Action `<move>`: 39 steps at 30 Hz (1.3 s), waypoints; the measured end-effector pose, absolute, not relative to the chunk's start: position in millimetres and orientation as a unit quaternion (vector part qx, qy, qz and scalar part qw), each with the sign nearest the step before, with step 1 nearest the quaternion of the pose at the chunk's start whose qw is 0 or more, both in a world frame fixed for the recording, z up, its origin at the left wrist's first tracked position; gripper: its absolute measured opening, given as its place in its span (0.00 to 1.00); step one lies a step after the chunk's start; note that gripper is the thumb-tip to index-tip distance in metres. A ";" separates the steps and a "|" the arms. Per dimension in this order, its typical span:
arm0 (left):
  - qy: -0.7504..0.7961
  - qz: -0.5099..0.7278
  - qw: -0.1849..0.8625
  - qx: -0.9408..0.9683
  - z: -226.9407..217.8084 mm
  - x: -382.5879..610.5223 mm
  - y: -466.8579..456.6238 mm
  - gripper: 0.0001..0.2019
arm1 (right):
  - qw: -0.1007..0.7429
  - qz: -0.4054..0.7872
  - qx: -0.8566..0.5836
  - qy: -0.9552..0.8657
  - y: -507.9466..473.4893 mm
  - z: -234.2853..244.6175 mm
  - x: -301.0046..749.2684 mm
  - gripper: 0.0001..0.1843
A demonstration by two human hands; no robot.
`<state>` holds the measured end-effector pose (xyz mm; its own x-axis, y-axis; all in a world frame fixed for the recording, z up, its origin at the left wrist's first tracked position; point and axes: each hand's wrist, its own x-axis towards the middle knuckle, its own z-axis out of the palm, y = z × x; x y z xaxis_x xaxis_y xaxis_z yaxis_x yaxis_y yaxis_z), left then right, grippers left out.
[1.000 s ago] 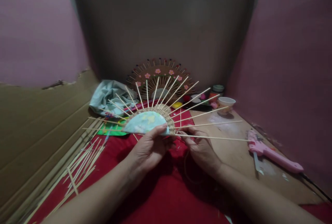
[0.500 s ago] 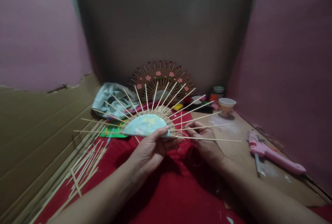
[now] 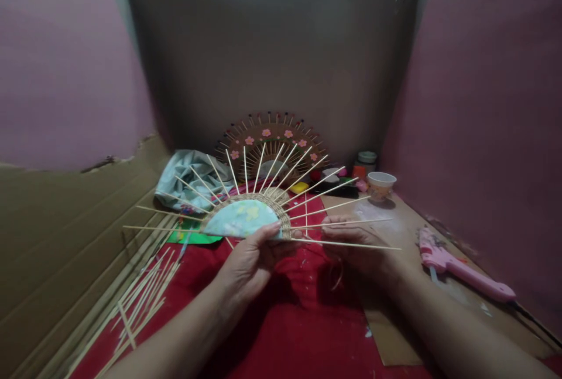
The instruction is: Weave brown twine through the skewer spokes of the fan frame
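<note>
My left hand (image 3: 259,250) is closed on the lower right edge of a half-round woven fan (image 3: 239,219), its thumb lying over the front. The fan has a pale blue patterned centre, a braided tan rim and thin sticks (image 3: 340,243) radiating outward. My right hand (image 3: 346,237) is behind the sticks at the fan's right end, fingers bent together. A thin cord (image 3: 337,276) hangs in a loop below that hand and seems to run from its fingers, which are partly hidden by the sticks.
Loose sticks (image 3: 143,297) lie at left on the red cloth (image 3: 281,332). Behind stands a flowered fan (image 3: 272,127) near a pale cloth bundle (image 3: 188,177). A white cup (image 3: 381,185) and pink glue gun (image 3: 465,267) are on the right; pink walls flank both sides.
My right hand has shifted slightly right, away from the fan's rim. My left hand still holds the fan. The whole view has tilted up a little.
</note>
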<state>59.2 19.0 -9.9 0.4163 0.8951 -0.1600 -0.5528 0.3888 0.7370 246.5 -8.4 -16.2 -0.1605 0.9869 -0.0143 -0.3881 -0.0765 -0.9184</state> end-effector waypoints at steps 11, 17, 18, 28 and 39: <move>0.286 0.480 0.773 0.301 -9.7 55.9 26.5 0.05 | 0.474 0.598 -0.392 -0.514 -15.6 -0.9 307.4 0.04; 0.286 0.459 0.782 0.309 -7.0 56.2 23.9 0.03 | 0.384 0.473 -0.487 -0.625 -29.7 27.4 341.6 0.06; 0.290 0.461 0.780 0.308 -5.8 56.7 23.3 0.04 | 0.401 0.460 -0.490 -0.622 -33.6 31.2 345.7 0.06; 0.300 0.457 0.780 0.304 -1.3 55.5 20.8 0.08 | 0.576 0.425 -0.457 -0.528 -26.8 24.8 342.1 0.10; 0.246 0.460 0.794 0.313 5.0 51.4 16.2 0.08 | 0.504 0.383 -0.557 -0.537 -8.2 12.1 325.9 0.10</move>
